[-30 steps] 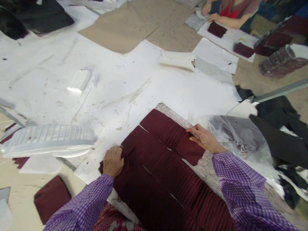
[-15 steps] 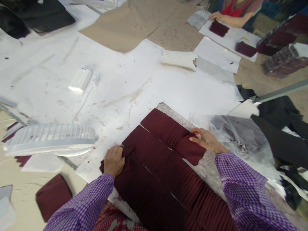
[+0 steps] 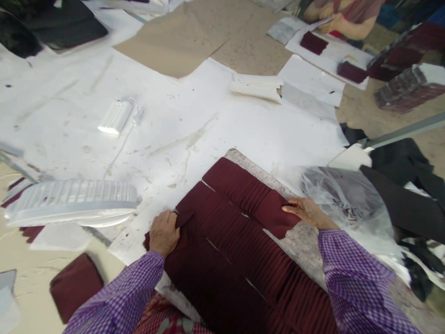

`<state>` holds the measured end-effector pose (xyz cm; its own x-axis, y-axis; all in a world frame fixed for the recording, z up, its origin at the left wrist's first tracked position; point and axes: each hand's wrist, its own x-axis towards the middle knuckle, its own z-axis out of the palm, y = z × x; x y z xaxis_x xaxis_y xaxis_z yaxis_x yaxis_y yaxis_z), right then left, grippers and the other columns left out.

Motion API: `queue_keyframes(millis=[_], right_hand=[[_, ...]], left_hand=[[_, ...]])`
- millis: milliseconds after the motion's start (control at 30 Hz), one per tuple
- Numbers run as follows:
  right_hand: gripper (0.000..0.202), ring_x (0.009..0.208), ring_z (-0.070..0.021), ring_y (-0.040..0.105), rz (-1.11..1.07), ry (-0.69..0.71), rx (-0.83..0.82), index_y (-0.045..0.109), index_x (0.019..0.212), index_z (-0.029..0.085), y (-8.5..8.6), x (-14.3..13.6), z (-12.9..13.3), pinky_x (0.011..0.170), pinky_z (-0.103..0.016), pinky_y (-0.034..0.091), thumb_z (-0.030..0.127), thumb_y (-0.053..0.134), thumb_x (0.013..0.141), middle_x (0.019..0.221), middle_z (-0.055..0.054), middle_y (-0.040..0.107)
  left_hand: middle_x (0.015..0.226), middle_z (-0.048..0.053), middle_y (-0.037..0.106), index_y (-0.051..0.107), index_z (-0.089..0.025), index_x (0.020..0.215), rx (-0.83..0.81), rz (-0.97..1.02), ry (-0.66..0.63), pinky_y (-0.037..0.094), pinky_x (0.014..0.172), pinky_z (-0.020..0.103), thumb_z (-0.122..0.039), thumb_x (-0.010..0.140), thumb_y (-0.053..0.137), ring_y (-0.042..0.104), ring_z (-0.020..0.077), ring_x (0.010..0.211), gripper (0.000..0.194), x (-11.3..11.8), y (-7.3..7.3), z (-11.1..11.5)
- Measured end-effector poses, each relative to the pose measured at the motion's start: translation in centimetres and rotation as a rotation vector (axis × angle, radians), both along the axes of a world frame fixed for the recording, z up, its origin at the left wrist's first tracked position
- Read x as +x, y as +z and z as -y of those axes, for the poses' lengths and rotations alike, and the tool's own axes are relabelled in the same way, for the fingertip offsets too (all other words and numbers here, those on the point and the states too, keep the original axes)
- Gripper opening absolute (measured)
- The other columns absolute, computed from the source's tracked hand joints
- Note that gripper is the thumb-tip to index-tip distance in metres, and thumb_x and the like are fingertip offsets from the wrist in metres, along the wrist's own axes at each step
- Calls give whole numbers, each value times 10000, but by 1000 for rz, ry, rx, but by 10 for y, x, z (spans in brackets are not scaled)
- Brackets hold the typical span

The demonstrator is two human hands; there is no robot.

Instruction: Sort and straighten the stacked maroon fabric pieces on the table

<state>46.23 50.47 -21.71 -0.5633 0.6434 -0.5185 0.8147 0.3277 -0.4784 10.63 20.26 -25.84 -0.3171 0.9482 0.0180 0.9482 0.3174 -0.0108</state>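
Note:
Maroon fabric pieces (image 3: pixel 222 222) lie overlapped in long rows on a grey speckled board (image 3: pixel 308 246) in front of me. At the left edge of the rows, my left hand (image 3: pixel 165 233) is closed round some bunched maroon fabric pieces (image 3: pixel 187 225), its fingertips partly hidden. My right hand (image 3: pixel 308 212) is on the right-hand row, with thumb and fingers close together at the edge of one flat maroon fabric piece (image 3: pixel 280 215). That piece lies on top, at the end of the overlapped ones.
A clear plastic bag (image 3: pixel 347 204) and black fabric scraps (image 3: pixel 406 190) lie to the right. On the left are a ribbed white lamp (image 3: pixel 74 202), a white box with a cord (image 3: pixel 116 117) and a maroon bundle (image 3: pixel 76 286). A co-worker's hands (image 3: pixel 333 21) work at the far right.
My right hand has shifted slightly right and down along the flat fabric piece, its fingers closer together. My left hand stays in place. The co-worker's hands have come up together.

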Motion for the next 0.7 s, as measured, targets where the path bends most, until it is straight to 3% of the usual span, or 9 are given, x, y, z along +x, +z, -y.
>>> queue_keyframes(millis=[500, 700], right_hand=[[344, 569, -161, 512, 67, 150, -207, 614, 645, 181, 7, -10, -21, 533, -264, 359, 483, 531, 787, 577, 22, 545], [254, 617, -207, 572, 146, 190, -124, 615, 686, 195, 11, -17, -22, 562, -294, 386, 415, 537, 786, 632, -18, 618]], left_hand=[[796, 93, 551, 546, -177, 822, -5, 20, 11, 390, 723, 378, -187, 812, 471, 492, 272, 795, 76, -1, -2, 1], [785, 91, 553, 545, -177, 811, -4, 22, 8, 389, 719, 380, -183, 813, 472, 492, 272, 790, 74, -1, -2, 1]])
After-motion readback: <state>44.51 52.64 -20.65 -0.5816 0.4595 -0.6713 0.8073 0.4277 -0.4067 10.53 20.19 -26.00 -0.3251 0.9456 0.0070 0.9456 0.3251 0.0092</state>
